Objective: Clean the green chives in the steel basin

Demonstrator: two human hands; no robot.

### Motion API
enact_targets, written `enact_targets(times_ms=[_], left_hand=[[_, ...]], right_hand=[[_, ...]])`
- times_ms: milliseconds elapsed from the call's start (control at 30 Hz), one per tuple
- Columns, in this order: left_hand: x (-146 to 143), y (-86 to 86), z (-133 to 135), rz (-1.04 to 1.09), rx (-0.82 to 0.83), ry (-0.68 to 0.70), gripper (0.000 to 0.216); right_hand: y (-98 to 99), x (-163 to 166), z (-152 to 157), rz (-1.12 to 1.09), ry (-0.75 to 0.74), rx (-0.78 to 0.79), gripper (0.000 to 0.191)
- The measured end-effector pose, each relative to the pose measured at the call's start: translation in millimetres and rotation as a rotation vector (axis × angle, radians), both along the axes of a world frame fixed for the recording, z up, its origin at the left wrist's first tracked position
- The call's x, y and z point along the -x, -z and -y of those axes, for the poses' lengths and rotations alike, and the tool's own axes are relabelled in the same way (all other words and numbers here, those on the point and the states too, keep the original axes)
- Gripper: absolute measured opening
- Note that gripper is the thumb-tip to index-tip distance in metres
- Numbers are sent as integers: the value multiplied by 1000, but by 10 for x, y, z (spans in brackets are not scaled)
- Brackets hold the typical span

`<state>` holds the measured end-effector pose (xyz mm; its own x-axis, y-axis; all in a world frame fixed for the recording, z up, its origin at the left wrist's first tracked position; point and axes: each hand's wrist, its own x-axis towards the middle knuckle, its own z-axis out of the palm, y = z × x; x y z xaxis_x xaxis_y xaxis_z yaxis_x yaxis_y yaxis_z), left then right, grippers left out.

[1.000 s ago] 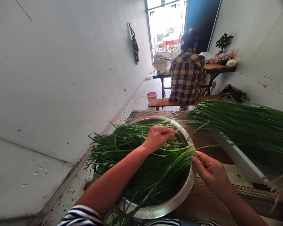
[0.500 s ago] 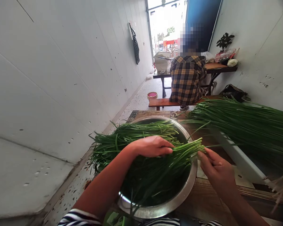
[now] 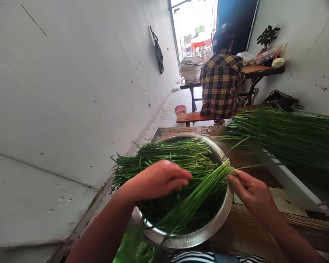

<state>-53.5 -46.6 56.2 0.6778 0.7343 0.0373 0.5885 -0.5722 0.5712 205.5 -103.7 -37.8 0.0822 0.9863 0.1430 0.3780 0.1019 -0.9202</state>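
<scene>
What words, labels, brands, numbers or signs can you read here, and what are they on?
"GA": on the wood-grain surface, just beyond the steel basin; faint lettering before it is uncertain.
Dark patch on that surface, farther left: lettering too blurred to read surely.
Plastic packages on the back table: any print is too small to read.

Metal bowl [image 3: 186,241], lower centre. Right hand [image 3: 253,190], its 3 o'clock, pinches pale ends of a green bunch [image 3: 204,188] trailing to 7. Left hand [image 3: 164,179] over bowl, 10 o'clock side, fingers loosely bent, blurred. Other greens [image 3: 170,151] overhang rim at 10. Longer leaves [image 3: 287,133] heaped across white bin [image 3: 285,177], 2 o'clock. Plaid-shirted person [image 3: 222,84] seated, 1 o'clock
</scene>
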Motion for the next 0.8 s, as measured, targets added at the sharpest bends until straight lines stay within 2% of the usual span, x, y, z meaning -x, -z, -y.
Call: enact_targets(times_ms=[67,200,333,433,567,700,800], left_hand=[[-103,150,-289,-57,-207,-115,27],[-434,381,-589,-309,-313,3,21],[-550,388,-615,-471,-301,-16,17],[-479,385,-665,-397,-280,-66,21],[-417,479,-745,-356,-304,-86,20],[-487,532,-678,-400,-310,-132,15],[-540,505,-596,-339,-268,-175,14]], right_hand=[[11,7,3,-35,-12,18,35],[33,-2,6,-18,-22,19,36],[19,-21,-2,73,-30,-26,34],[8,-24,-7,99,-36,-35,34],[15,-20,-6,117,-35,-44,33],[44,-27,-4,125,-25,-51,33],[54,-31,-3,85,-35,-35,35]])
